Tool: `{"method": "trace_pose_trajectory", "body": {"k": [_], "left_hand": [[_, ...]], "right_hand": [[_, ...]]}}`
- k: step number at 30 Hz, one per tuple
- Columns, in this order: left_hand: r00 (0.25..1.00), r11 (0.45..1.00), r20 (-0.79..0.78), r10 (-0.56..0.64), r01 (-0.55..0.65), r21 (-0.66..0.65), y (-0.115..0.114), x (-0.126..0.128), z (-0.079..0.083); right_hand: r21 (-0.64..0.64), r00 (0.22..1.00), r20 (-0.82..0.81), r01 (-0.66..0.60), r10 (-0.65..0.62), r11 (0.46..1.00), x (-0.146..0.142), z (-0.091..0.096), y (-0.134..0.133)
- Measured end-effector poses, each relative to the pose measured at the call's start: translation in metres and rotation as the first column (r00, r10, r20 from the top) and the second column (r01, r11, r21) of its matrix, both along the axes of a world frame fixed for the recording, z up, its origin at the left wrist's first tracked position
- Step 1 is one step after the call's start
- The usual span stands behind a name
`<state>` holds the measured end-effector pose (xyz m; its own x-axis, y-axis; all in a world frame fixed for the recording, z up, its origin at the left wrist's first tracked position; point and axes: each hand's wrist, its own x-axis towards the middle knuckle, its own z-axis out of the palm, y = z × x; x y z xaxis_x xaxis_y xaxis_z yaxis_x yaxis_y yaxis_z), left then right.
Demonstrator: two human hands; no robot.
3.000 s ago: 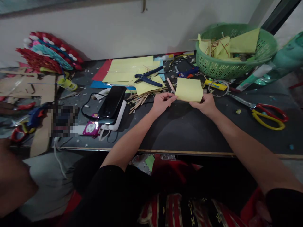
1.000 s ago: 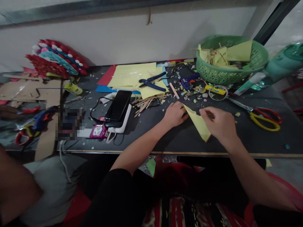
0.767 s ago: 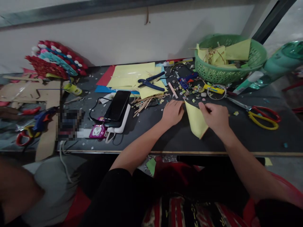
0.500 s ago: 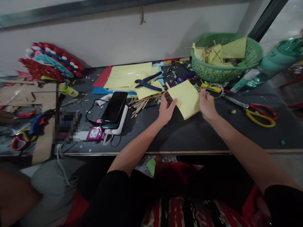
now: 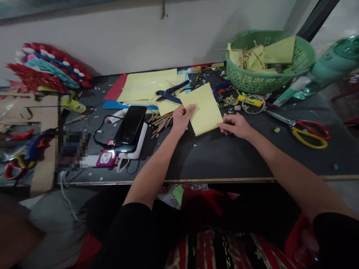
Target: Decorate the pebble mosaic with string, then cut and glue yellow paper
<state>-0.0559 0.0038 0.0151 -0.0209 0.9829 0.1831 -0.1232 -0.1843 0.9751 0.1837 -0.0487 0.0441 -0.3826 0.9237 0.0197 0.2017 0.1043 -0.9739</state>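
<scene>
A piece of yellow paper (image 5: 205, 110) is held up over the dark table between both hands. What looks like a thin stick or folded strip runs along its near edge. My left hand (image 5: 181, 120) is closed on the left side of the paper, thumb lying on top. With thumb and fingers, my right hand (image 5: 236, 126) pinches the near right corner. Just beyond the paper lie blue-handled pliers (image 5: 171, 92), partly covered by it. A bundle of thin sticks (image 5: 162, 122) is next to my left hand.
A green basket (image 5: 252, 80) with paper scraps stands back right, near a water bottle (image 5: 322, 76). Scissors (image 5: 307, 130) and a tape ring (image 5: 254, 104) lie at right. A phone (image 5: 131, 125) and power bank sit left. Another person sits at far left.
The paper has turned and shifted left. My right hand has slid from its right edge to the near right corner. My left hand has moved slightly left and up, still gripping.
</scene>
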Motion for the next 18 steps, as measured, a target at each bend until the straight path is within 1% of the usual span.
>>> {"method": "trace_pose_trajectory", "body": {"k": [1, 3, 5, 6, 7, 9, 11, 14, 18], "left_hand": [[0.999, 0.999, 0.022, -0.035, 0.035, 0.011, 0.0, 0.001, 0.001], [0.987, 0.987, 0.033, -0.158, 0.157, 0.03, -0.003, 0.002, 0.001], [0.961, 0.962, -0.034, -0.273, 0.274, 0.02, -0.005, 0.004, -0.001], [0.949, 0.953, -0.092, -0.302, 0.304, 0.003, -0.007, 0.004, -0.002], [0.939, 0.95, -0.152, -0.31, 0.311, -0.015, -0.007, 0.005, -0.004], [0.93, 0.958, -0.23, -0.286, 0.286, -0.036, -0.007, 0.006, -0.007], [0.94, 0.97, -0.242, -0.24, 0.241, -0.025, -0.006, 0.007, -0.008], [0.955, 0.983, -0.24, -0.171, 0.184, 0.029, -0.005, 0.007, -0.006], [0.938, 0.984, -0.315, -0.143, 0.17, 0.058, -0.007, 0.008, -0.002]], "right_hand": [[0.01, 0.999, -0.012, 0.037, -0.037, 0.999, -0.001, -0.002, 0.0], [0.019, 0.991, -0.043, 0.13, -0.129, 0.991, -0.003, -0.007, 0.002], [0.004, 0.978, -0.07, 0.196, -0.196, 0.981, -0.005, -0.011, 0.004], [-0.005, 0.975, -0.075, 0.211, -0.211, 0.977, -0.005, -0.012, 0.005], [-0.009, 0.973, -0.074, 0.219, -0.219, 0.976, -0.005, -0.013, 0.005], [-0.006, 0.975, -0.067, 0.214, -0.214, 0.977, -0.005, -0.015, 0.006], [-0.002, 0.978, -0.067, 0.2, -0.2, 0.98, -0.004, -0.016, 0.005], [0.006, 0.976, -0.081, 0.202, -0.201, 0.979, -0.003, -0.016, 0.005], [-0.002, 0.97, -0.086, 0.226, -0.225, 0.974, -0.002, -0.015, 0.005]]}}
